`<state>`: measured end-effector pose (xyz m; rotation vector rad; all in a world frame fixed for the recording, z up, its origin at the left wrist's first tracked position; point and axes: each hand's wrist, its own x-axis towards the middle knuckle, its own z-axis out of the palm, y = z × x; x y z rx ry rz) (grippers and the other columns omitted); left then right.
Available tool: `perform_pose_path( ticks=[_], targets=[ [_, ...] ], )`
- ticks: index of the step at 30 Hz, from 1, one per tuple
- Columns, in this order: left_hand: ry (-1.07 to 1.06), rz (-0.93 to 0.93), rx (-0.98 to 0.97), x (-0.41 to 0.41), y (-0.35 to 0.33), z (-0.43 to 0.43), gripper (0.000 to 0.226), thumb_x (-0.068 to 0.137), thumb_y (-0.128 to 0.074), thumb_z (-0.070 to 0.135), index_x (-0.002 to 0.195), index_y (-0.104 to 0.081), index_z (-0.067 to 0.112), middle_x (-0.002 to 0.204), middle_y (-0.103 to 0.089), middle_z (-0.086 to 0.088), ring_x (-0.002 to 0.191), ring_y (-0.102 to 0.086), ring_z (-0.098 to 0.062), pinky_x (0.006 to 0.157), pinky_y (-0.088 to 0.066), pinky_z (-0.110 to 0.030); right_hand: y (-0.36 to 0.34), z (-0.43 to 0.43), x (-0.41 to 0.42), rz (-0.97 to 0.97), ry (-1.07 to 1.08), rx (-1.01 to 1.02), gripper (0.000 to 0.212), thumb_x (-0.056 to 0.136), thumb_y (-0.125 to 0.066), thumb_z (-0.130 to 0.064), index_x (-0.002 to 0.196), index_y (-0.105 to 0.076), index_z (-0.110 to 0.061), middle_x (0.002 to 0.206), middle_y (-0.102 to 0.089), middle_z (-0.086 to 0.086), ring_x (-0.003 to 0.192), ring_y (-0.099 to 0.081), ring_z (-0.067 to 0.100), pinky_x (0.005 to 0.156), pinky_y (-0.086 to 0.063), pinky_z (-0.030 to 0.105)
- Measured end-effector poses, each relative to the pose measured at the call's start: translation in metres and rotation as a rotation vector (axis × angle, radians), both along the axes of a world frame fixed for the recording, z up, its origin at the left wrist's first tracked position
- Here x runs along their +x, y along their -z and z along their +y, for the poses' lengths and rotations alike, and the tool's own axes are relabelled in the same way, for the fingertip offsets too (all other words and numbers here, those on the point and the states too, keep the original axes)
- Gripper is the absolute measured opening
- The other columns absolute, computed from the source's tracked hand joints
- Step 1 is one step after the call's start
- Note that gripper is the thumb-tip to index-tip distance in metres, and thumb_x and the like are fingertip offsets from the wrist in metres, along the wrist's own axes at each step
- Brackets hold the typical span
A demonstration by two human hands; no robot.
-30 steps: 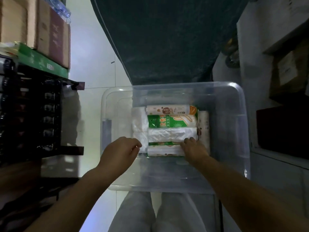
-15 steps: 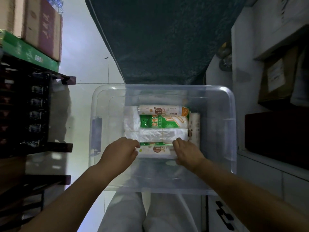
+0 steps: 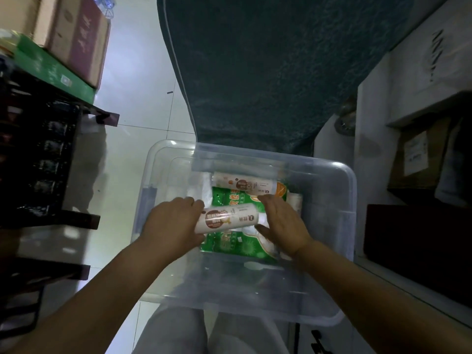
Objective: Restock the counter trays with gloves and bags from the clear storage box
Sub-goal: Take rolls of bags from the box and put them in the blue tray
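Observation:
A clear storage box (image 3: 342,200) rests on my lap. Inside lie a white roll pack (image 3: 242,186) at the back, green packets (image 3: 235,245), and white folded bags (image 3: 201,190). A second white roll with a brown label (image 3: 227,217) is lifted above the packets. My left hand (image 3: 171,223) grips its left end. My right hand (image 3: 283,223) is at its right end with fingers curled near the roll; whether it also holds the bags beneath is unclear.
A dark green mat (image 3: 275,72) covers the floor ahead of the box. A black rack (image 3: 38,154) with a green box and cardboard cartons (image 3: 74,39) stands left. White shelving (image 3: 419,103) with boxes stands right. My legs (image 3: 209,330) are under the box.
Both hands closed around the nearest white roll and raised it off the stack inside the box. The view shifted slightly.

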<state>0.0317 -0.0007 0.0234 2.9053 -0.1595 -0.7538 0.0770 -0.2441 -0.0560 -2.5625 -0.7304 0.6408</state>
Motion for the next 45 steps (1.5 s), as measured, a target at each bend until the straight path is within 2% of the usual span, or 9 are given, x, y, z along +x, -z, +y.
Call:
perform_pose_path(
  ticks=[4,10,14,18,24,29,34,41,45],
  targets=[
    [-0.056,-0.032,0.102,0.001,0.006,0.018,0.047,0.049,-0.086,0.038,0.085,-0.065,0.015,0.072,-0.066,-0.005,0.063,-0.062,-0.026,0.05,-0.046,-0.029,0.044,0.006,0.026,-0.018,0.031,-0.16,0.056,0.074,-0.072,-0.01,0.124,-0.051,0.003,0.122,-0.057,0.024,0.109,-0.056,0.038,0.092,-0.048,0.043],
    [-0.109,-0.045,0.123,-0.006,0.023,0.024,0.044,0.052,-0.082,0.036,0.083,-0.061,0.013,0.073,-0.063,-0.006,0.065,-0.061,-0.027,0.051,-0.043,-0.03,0.097,0.024,0.037,-0.037,-0.01,-0.341,0.054,0.082,-0.057,-0.001,0.133,-0.04,-0.002,0.132,-0.048,0.021,0.121,-0.045,0.035,0.104,-0.036,0.046],
    [-0.119,-0.086,0.125,-0.013,0.031,0.029,0.046,0.049,-0.084,0.039,0.08,-0.061,0.014,0.069,-0.062,-0.004,0.06,-0.06,-0.026,0.048,-0.037,-0.027,0.107,0.025,0.039,-0.135,0.027,-0.522,0.043,0.083,-0.054,-0.009,0.125,-0.047,-0.003,0.115,-0.055,0.02,0.102,-0.051,0.038,0.087,-0.043,0.046],
    [-0.11,-0.093,0.118,-0.021,0.033,0.031,0.048,0.046,-0.085,0.041,0.078,-0.061,0.015,0.067,-0.062,-0.002,0.056,-0.059,-0.024,0.047,-0.031,-0.024,0.103,0.021,0.04,-0.111,0.025,-0.608,0.031,0.083,-0.05,-0.009,0.113,-0.055,-0.002,0.109,-0.056,0.021,0.098,-0.05,0.037,0.083,-0.042,0.043],
    [-0.158,-0.074,0.047,-0.03,0.021,0.036,0.05,0.05,-0.084,0.045,0.086,-0.063,0.017,0.074,-0.066,-0.001,0.062,-0.062,-0.022,0.049,-0.046,-0.028,0.071,0.004,0.019,0.083,0.111,-0.449,0.052,0.081,-0.057,-0.028,0.124,-0.046,0.0,0.122,-0.051,0.024,0.095,-0.055,0.037,0.077,-0.047,0.039],
    [-0.171,-0.084,0.013,-0.027,-0.003,0.045,0.047,0.057,-0.077,0.05,0.093,-0.061,0.025,0.083,-0.066,0.006,0.07,-0.062,-0.016,0.053,-0.044,-0.025,0.017,-0.02,-0.016,0.195,0.288,-0.379,0.048,0.088,-0.054,-0.033,0.126,-0.041,-0.007,0.118,-0.056,0.019,0.094,-0.06,0.035,0.075,-0.05,0.04],
    [-0.121,-0.069,-0.027,-0.017,-0.041,0.048,0.045,0.063,-0.072,0.054,0.099,-0.058,0.03,0.092,-0.065,0.008,0.078,-0.061,-0.014,0.06,-0.052,-0.027,-0.055,-0.033,-0.063,0.16,0.536,-0.264,0.043,0.089,-0.057,-0.034,0.121,-0.047,-0.007,0.117,-0.058,0.016,0.098,-0.059,0.033,0.073,-0.046,0.037],
    [-0.044,-0.056,-0.244,-0.004,-0.095,0.012,0.044,0.065,-0.071,0.055,0.102,-0.056,0.034,0.095,-0.065,0.008,0.076,-0.058,-0.014,0.055,-0.041,-0.025,-0.147,-0.04,-0.139,0.076,0.982,-0.025,0.041,0.087,-0.06,-0.038,0.119,-0.047,-0.017,0.113,-0.06,0.008,0.097,-0.059,0.026,0.077,-0.05,0.038],
    [0.066,-0.072,-0.372,-0.001,-0.122,-0.036,0.043,0.062,-0.071,0.053,0.099,-0.058,0.034,0.089,-0.063,0.011,0.072,-0.055,-0.015,0.055,-0.039,-0.025,-0.189,-0.053,-0.18,0.031,1.183,0.032,0.045,0.087,-0.061,-0.038,0.122,-0.045,-0.014,0.116,-0.055,0.007,0.093,-0.054,0.017,0.071,-0.045,0.029]
  ],
)
